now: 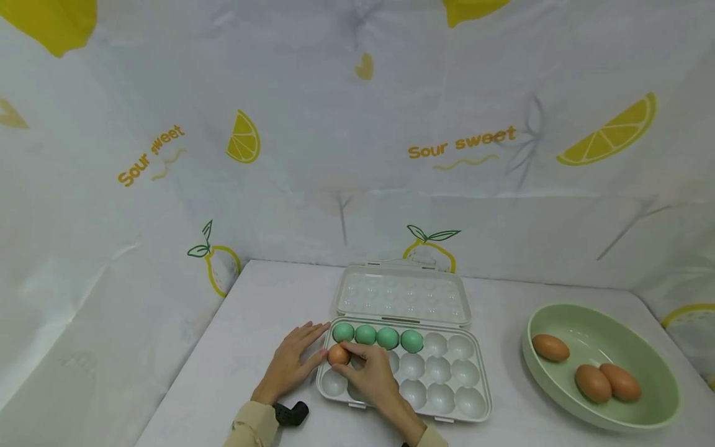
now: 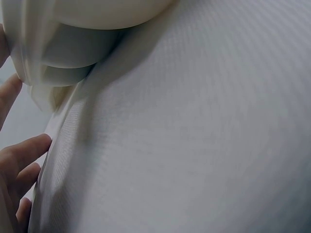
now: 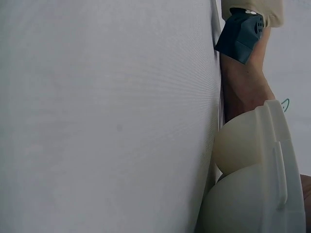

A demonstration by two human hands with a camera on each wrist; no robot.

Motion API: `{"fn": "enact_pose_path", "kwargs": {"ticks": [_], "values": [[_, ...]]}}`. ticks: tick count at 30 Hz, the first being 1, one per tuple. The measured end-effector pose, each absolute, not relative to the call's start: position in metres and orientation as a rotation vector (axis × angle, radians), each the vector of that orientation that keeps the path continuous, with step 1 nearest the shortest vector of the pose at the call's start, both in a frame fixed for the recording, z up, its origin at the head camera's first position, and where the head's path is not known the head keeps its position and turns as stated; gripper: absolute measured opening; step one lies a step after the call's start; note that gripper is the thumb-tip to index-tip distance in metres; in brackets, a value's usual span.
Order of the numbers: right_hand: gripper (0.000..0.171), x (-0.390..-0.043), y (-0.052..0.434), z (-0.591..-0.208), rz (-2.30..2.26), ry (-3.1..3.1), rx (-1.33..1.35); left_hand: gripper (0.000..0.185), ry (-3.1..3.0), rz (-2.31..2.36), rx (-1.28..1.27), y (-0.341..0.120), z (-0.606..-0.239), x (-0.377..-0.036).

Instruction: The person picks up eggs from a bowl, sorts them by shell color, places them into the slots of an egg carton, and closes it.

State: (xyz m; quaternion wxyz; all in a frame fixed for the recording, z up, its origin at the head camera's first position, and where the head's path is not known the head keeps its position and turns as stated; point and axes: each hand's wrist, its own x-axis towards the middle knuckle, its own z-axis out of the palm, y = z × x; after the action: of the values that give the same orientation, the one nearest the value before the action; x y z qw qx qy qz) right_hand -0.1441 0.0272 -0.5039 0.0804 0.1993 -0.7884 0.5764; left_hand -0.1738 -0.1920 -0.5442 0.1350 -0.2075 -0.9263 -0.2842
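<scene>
White surface (image 1: 251, 347) inside lemon-print backdrop (image 1: 357, 155) reading "Sour sweet". Green bowl (image 1: 653, 403) at right with three brown eggs (image 1: 593, 382), well apart from tray. Open egg tray (image 1: 475, 406) at centre, lid folded back, four green eggs (image 1: 377, 336) along far row. Left hand (image 1: 290, 363) flat, fingers straight, against tray's left edge, likely to steady it. Right hand (image 1: 375, 375) pinching brown egg (image 1: 338, 354) over second-row leftmost cup, seemingly lowering it. Wrist views show only tray underside and surface.

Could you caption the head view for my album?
Right hand sets a brown egg into the tray beside four green eggs; left hand steadies it.
</scene>
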Motion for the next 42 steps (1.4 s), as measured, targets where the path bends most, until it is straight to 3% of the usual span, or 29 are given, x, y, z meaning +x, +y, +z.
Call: {"fn": "enact_pose_path", "kwargs": {"ticks": [27,42], "values": [[0.042,-0.137,0.031,-0.495,1.826,-2.293,0.495,0.053,-2.662,-0.829,-0.611,-0.191,-0.546,-0.171],[0.049,-0.146,0.088,-0.462,1.864,-2.265,0.385,0.053,-2.636,-0.814,-0.626,-0.191,-0.544,-0.174]]}}
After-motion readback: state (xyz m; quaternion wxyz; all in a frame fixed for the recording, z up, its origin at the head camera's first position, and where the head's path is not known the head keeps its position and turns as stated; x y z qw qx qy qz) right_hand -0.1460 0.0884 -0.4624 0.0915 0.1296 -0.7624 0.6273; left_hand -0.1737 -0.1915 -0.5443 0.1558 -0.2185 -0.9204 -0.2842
